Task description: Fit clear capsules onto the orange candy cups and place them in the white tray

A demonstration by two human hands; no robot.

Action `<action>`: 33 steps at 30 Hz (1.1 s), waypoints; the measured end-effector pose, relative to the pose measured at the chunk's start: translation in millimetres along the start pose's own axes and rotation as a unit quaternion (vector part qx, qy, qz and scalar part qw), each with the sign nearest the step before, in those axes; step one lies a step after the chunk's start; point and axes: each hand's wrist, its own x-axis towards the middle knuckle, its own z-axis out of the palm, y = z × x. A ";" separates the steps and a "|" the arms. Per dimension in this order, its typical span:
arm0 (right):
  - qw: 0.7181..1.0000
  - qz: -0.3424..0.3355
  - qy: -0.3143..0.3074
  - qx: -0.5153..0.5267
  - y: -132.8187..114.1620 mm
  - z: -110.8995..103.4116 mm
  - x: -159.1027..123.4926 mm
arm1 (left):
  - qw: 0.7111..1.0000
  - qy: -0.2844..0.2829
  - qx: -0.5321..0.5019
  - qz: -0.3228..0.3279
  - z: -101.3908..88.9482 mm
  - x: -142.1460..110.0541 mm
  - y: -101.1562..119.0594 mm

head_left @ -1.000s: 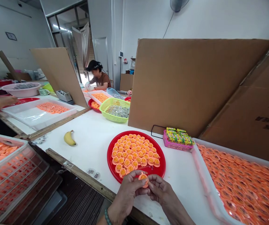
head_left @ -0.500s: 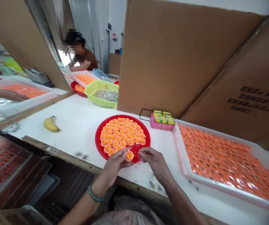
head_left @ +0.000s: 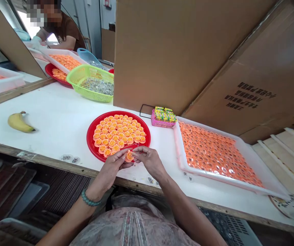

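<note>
My left hand (head_left: 112, 168) and my right hand (head_left: 149, 159) meet at the near rim of a red round tray (head_left: 91, 131). Together they pinch one small orange cap with a yellow centre (head_left: 129, 156) between their fingertips. The tray holds several rows of the same orange caps (head_left: 118, 132). A bead bracelet sits on my left wrist. To the right lies a white rectangular tray (head_left: 241, 144) filled with orange pieces.
A small pink basket of yellow packets (head_left: 163, 117) stands behind the red tray, against a tall cardboard sheet (head_left: 177, 51). A banana (head_left: 19, 122) lies at the left. A green basket (head_left: 90, 82) and another person's trays sit at the back left.
The view has tilted down and shifted right. My right hand has come back to the orange cap, which both hands now pinch; half a second ago only my left hand held it.
</note>
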 end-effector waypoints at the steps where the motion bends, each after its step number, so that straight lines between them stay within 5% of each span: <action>1: 1.000 0.002 0.002 -0.002 0.1 1.8 -0.1 | 1.000 0.000 0.007 0.003 0.3 0.3 -0.8; 21: 0.999 -0.020 0.030 0.003 21.2 1.3 -4.8 | 0.992 -0.005 0.068 0.109 16.6 2.7 -8.5; 28: 0.995 -0.043 0.000 -0.089 4.0 15.5 -12.7 | 0.992 -0.025 0.027 0.122 3.4 -4.6 0.3; 33: 0.994 -0.062 0.010 -0.087 16.4 34.8 -19.4 | 0.990 0.000 0.073 0.121 -14.9 -11.4 -8.9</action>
